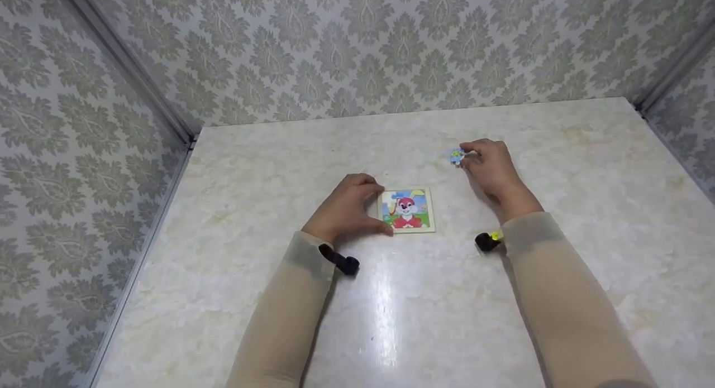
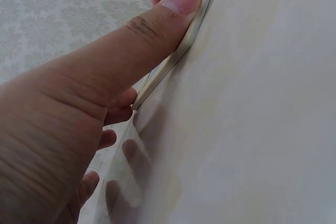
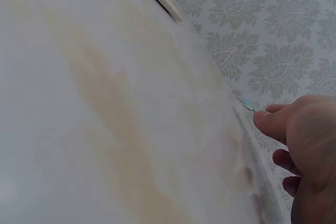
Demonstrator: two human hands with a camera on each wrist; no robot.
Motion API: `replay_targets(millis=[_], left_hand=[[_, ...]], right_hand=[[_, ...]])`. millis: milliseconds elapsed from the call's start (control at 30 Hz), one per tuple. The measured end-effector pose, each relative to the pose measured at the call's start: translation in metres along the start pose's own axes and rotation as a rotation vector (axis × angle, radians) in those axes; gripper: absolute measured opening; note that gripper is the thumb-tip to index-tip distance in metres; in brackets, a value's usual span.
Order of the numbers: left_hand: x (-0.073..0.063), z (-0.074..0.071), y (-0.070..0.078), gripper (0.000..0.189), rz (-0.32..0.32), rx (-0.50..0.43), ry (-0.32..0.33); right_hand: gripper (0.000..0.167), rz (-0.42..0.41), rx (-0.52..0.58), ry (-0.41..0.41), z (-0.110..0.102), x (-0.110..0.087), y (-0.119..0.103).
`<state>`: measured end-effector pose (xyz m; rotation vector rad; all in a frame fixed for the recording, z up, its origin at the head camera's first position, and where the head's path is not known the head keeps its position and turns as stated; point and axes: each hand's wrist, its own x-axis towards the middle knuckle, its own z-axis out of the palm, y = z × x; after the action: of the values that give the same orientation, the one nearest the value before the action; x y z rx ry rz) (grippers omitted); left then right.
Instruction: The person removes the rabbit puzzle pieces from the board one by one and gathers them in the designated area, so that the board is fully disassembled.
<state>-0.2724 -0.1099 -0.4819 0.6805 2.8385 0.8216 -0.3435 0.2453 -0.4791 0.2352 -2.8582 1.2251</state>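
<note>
A square jigsaw puzzle (image 1: 432,212) with a pale wooden border lies flat on the table, picturing a red-and-white rabbit against blue sky and green grass. My left hand (image 1: 342,208) grips it from the left, thumb at the near edge and fingers at the far edge. The left wrist view shows the thumb (image 2: 152,22) pressed to the border. Farther back and to the right, my right hand (image 1: 494,167) pinches a small light-blue puzzle piece (image 1: 456,156) with a yellow-green mark between thumb and fingertips. Only a sliver of that piece shows in the right wrist view.
The pale marbled table (image 1: 268,170) surrounds the puzzle, with a glossy light reflection nearer me. Patterned wall panels (image 1: 391,47) stand behind the table and on both sides. Each wrist wears a black strap-on camera (image 1: 347,265).
</note>
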Motion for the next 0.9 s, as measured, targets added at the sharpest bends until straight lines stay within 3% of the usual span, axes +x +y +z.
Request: replay_targets(millis=[167,400,500,700,900], left_hand=[[0.001,0.000,0.000,0.106,-0.002,0.001,0.000],[0.002,0.000,0.000,0.104,0.003,-0.002,0.002],[0.002,0.000,0.000,0.104,0.004,-0.011,0.004],[0.002,0.000,0.000,0.103,0.013,0.005,0.010],[0.002,0.001,-0.002,0.104,0.025,0.036,0.010]], right_hand=[[0.045,0.014,-0.079,0.002,-0.001,-0.001,0.001],[0.049,0.045,-0.110,-0.027,-0.005,0.000,0.003],[0.054,0.055,-0.102,-0.004,-0.005,0.000,0.002],[0.060,0.020,0.024,0.118,0.005,-0.002,-0.006],[0.056,-0.102,0.158,0.134,0.023,-0.006,-0.019]])
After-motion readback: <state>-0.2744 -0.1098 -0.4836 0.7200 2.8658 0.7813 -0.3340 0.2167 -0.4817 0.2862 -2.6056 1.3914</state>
